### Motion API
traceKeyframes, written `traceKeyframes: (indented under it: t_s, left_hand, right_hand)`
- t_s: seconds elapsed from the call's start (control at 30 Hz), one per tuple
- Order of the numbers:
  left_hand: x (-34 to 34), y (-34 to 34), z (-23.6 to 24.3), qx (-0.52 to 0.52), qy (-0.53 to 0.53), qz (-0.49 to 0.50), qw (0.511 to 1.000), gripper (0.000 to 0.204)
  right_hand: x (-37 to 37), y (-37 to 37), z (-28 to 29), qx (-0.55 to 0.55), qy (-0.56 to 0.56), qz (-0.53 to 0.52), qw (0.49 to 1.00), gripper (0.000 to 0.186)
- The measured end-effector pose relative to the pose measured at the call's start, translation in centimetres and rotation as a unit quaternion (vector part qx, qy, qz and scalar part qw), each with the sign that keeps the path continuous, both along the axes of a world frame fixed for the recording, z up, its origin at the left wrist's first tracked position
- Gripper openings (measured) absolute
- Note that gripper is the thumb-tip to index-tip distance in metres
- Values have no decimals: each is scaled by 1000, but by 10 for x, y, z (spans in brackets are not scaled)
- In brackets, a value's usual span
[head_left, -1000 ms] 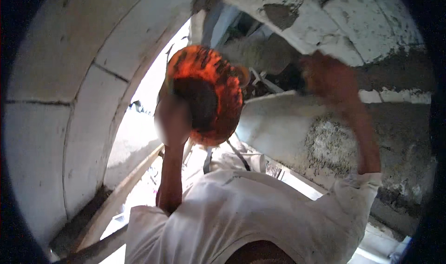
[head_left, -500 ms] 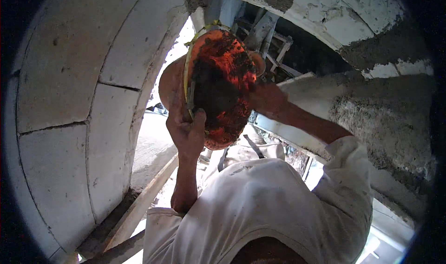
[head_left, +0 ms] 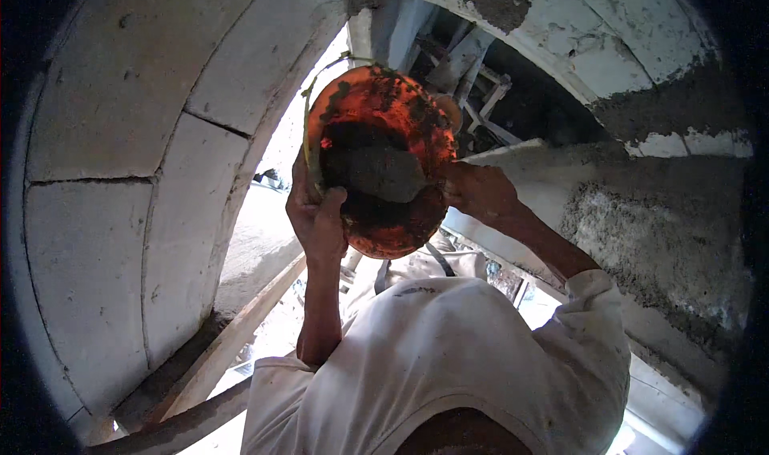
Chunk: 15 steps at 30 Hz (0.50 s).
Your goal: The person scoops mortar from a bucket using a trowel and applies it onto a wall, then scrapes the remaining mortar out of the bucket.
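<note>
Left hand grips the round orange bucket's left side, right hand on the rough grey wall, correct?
No: the head view shows the right hand at the right rim of the bucket, not the wall. The left hand is as stated.

Bucket (head_left: 392,106): centre, in front of the torso (head_left: 432,343). Within it: one mass (head_left: 376,173), probably mortar, though shadow obscures it. Left hand (head_left: 319,223): at the bucket's left rim. Right hand (head_left: 485,189): at its right rim. Block wall (head_left: 104,126): far left. Timber (head_left: 232,335): lower left, between block wall and torso. Boards (head_left: 481,78): beyond the bucket, rightward. Second wall (head_left: 641,231): right, beyond the right forearm (head_left: 545,235).
</note>
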<state>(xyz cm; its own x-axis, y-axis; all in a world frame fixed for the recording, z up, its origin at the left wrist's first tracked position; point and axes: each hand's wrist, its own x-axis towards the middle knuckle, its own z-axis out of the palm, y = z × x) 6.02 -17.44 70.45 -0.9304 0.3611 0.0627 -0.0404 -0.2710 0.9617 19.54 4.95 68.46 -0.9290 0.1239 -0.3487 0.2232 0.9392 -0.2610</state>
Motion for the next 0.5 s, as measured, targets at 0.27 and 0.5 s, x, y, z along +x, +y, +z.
traceKeyframes:
  t_s: [0.27,0.5]
  left_hand:
    - [-11,0,-16,43,-140,34,989,65]
    - [-16,11,-18,-60,-94,77,991,48]
  right_hand:
    - [15,11,46,17,-6,-33,999,37]
    - [-6,65,127,-166,21,30,985,32]
